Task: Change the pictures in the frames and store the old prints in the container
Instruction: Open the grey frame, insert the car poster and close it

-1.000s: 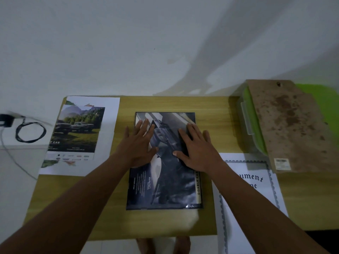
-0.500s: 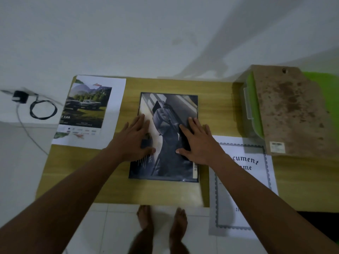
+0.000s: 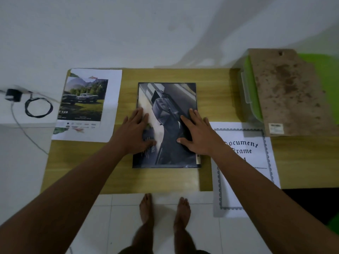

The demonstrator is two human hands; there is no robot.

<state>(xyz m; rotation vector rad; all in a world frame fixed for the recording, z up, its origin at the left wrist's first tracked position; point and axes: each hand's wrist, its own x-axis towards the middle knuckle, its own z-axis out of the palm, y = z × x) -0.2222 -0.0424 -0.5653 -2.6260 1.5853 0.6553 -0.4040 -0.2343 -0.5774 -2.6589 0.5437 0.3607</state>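
Both hands lie flat, fingers straight, on the dark print point(image 3: 166, 123) on the worktop point(image 3: 216, 92): left hand point(image 3: 134, 133) at its left edge, right hand point(image 3: 199, 135) at its right.

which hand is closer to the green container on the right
Right. The right hand lies flat on the right side of the dark car print, with the green container further to its right. The left hand rests on the print's left side, farther away.

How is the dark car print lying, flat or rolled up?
Flat. The dark car print lies spread on the table, left hand and right hand pressing it, fingers straight.
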